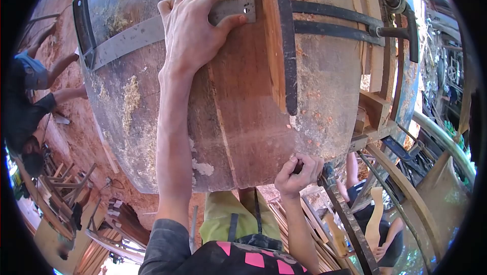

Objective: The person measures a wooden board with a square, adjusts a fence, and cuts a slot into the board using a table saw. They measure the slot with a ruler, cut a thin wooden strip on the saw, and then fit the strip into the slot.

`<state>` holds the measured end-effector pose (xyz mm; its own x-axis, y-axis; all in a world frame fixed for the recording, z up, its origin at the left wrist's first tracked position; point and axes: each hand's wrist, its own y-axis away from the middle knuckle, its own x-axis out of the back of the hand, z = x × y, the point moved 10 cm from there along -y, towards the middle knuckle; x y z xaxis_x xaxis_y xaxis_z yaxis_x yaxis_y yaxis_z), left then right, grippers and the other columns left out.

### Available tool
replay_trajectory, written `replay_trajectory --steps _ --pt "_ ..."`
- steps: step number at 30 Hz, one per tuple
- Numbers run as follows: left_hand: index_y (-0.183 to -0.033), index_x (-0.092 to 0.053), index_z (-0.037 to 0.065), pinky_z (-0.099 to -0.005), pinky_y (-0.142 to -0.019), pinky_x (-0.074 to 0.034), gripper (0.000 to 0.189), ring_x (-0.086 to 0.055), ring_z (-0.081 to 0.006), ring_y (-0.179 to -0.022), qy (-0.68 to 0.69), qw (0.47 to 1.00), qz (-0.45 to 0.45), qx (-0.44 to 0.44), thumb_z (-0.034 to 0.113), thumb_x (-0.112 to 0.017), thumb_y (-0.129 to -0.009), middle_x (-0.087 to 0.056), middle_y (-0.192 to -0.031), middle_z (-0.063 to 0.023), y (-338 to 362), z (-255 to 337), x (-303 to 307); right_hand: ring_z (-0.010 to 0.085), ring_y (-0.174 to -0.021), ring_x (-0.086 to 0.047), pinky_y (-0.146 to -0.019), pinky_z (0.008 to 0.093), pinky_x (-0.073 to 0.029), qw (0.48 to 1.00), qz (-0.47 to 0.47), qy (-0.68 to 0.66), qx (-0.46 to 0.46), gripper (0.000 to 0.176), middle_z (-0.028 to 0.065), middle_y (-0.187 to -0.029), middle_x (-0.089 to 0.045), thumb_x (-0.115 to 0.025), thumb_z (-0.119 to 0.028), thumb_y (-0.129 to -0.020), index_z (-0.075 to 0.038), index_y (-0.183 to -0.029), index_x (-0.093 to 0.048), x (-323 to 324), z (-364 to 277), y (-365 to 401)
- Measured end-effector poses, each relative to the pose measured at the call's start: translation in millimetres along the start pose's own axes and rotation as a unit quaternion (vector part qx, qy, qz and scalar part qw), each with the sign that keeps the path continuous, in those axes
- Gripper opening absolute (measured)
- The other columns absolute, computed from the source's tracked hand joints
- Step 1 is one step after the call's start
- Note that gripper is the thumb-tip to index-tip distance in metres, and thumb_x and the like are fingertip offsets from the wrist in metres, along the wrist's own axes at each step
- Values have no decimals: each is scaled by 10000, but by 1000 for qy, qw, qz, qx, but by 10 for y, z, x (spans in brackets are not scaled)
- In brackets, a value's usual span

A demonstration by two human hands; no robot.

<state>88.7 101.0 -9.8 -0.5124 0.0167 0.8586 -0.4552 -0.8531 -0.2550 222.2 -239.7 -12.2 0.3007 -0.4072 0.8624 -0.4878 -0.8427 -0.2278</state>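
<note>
Sawdust on the timber surface (243, 123) may let the steel square (132, 36) skid under the gripping left hand (195, 26), top centre, while the right hand (297, 174) clenches a dark tool (299, 165).

The plank (243, 112) was reddish-brown, flecked with pale yellow sawdust (129, 97) toward nine o'clock. At eleven o'clock the steel square (132, 34) was dull grey; the clamp bar (286, 46) was black. At six o'clock a black garment (238, 260) bore pink patches below yellow-green cloth (223, 214).

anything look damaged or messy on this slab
Yes: pale chipped patches mar the reddish wooden slab near its front edge, and yellowish sawdust lies scattered left of the left hand holding the steel try square.
</note>
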Motion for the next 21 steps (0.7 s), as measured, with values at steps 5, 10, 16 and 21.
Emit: replay_trajectory --steps 5,10,16,21 --pt "-1136 -754 232 -415 -1038 -308 354 -579 -191 -1128 -8 1000 -3 7 408 -821 -835 -682 -1135 28 0 18 -1 323 -719 -477 -675 450 -363 1000 3 -1 3 99 117 -785 -531 -586 -87 -864 -52 -956 -579 0 8 6" --pt "-1141 -749 237 -416 -1029 -310 355 -581 -188 -1131 -9 1000 -6 11 408 -819 -838 -681 -1125 26 0 14 0 321 -717 -475 -674 453 -364 1000 1 4 0 96 118 -787 -533 -585 -88 -867 -52 -956 -579 -4 15 19" --pt "-1139 -749 239 -409 -1020 -307 358 -583 -184 -1126 -11 1000 0 10 414 -823 -836 -680 -1101 27 -2 18 9 323 -758 -482 -718 449 -380 1000 -9 4 -14 83 126 -810 -526 -589 -117 -892 -39 -919 -577 -3 19 14" --pt "-1139 -752 244 -417 -1029 -311 362 -585 -182 -1128 -11 1000 -6 18 408 -833 -827 -686 -1110 24 2 10 -3 320 -758 -482 -720 444 -383 1000 -10 11 -17 85 124 -809 -528 -587 -120 -891 -40 -918 -579 -8 27 17"
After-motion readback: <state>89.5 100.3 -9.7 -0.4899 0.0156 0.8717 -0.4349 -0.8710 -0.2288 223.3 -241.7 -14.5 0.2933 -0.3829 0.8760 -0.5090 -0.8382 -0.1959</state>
